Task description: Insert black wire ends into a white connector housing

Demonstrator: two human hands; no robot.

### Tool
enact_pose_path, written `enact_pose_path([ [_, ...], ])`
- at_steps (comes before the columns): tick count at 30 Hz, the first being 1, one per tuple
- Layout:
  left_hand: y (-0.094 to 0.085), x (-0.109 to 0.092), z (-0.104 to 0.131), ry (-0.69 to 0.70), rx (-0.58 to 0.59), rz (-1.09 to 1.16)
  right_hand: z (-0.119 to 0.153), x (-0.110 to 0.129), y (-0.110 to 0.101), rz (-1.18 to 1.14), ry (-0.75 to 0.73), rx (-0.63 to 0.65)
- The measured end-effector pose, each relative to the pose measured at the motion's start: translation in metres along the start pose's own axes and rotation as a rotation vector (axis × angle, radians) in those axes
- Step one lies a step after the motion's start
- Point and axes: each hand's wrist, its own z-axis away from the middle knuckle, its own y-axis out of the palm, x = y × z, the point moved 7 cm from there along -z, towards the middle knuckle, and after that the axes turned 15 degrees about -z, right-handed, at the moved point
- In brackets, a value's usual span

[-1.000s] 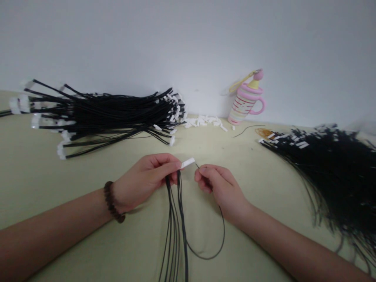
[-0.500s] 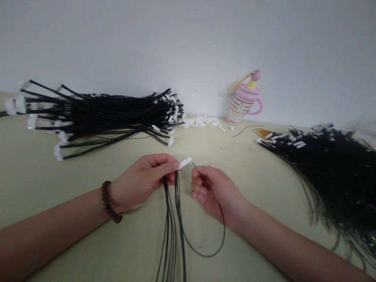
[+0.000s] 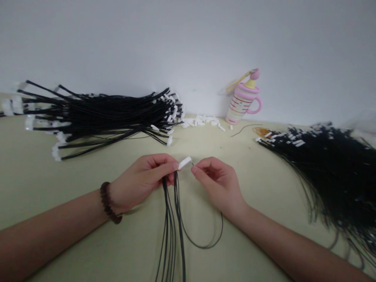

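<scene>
My left hand (image 3: 152,174), with a dark beaded bracelet at the wrist, pinches a small white connector (image 3: 185,162) between thumb and fingers. Several thin black wires (image 3: 167,227) hang down from that hand toward the bottom edge. One black wire (image 3: 205,247) loops out to the right and passes behind my right hand (image 3: 216,178). Thumb and index finger of my right hand are closed on the wire's end, just right of the connector. The wire tip meets the connector's right end; whether it sits inside is too small to tell.
A bundle of black cables (image 3: 111,113) with white connectors lies at the back left. Loose white pieces (image 3: 202,120) and a striped pink cup (image 3: 240,103) stand by the wall. At right is a pile of black wires (image 3: 331,168) beside an orange-brown band (image 3: 262,132).
My right hand has turned, its thumb now extended along the wire toward the connector. The wire loop has become slightly smaller. My left hand has barely moved.
</scene>
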Motion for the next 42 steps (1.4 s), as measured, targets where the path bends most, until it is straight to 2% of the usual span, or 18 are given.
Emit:
enact_pose_path([
  [5,0.0,-0.002,0.0,0.024,0.019,-0.022,0.001,0.006,0.0,0.059,-0.116,0.022],
  [20,0.001,-0.005,0.001,0.008,0.044,-0.087,0.0,0.01,0.002,0.125,-0.104,0.056],
  [25,0.002,-0.008,0.0,0.01,0.075,-0.152,0.006,0.022,0.007,0.18,-0.274,0.125],
  [28,0.005,-0.011,0.0,0.022,0.136,-0.175,0.013,0.03,0.014,0.231,-0.377,0.198],
  [32,0.007,-0.013,0.001,0.024,0.197,-0.205,0.019,0.034,0.019,0.26,-0.446,0.24],
  [42,0.005,-0.013,0.002,0.014,0.153,-0.268,0.019,0.032,0.017,0.291,-0.44,0.247],
])
